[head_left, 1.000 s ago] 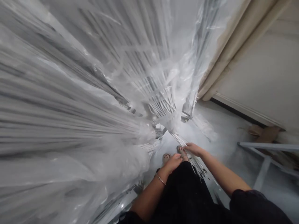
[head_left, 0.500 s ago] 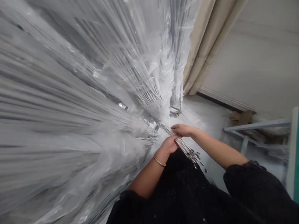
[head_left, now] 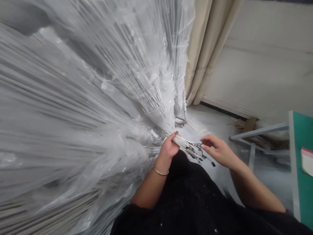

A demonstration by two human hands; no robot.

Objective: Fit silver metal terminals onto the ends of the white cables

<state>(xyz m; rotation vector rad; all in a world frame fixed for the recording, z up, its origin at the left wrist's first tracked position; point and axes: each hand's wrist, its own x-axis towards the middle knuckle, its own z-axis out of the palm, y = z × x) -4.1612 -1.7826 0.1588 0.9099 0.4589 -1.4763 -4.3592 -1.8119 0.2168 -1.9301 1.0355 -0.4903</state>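
Observation:
My left hand (head_left: 170,147), with a bracelet at the wrist, is closed around a bundle of white cables (head_left: 182,141). Small dark connectors (head_left: 197,151) fan out at the bundle's loose ends, to the right of that hand. Beside these ends, my right hand (head_left: 216,148) has its thumb and fingers parted, and I see nothing held in it. Whether its fingertips touch the nearest connectors I cannot tell. Behind my left hand the bundle runs back toward the hanging cables and is partly hidden.
Long bunches of cables (head_left: 151,101) under clear plastic sheeting (head_left: 114,143) fill the left side. A beige curtain (head_left: 200,49) hangs by the wall at the back. On the right stand a green-topped table (head_left: 302,140) and a pale metal frame (head_left: 259,131). Cardboard (head_left: 248,125) lies on the floor.
My right hand has come off the cables and moved right, to beside their connector ends. My left hand still grips the bundle, which now lies flatter. The view has shifted somewhat to the right.

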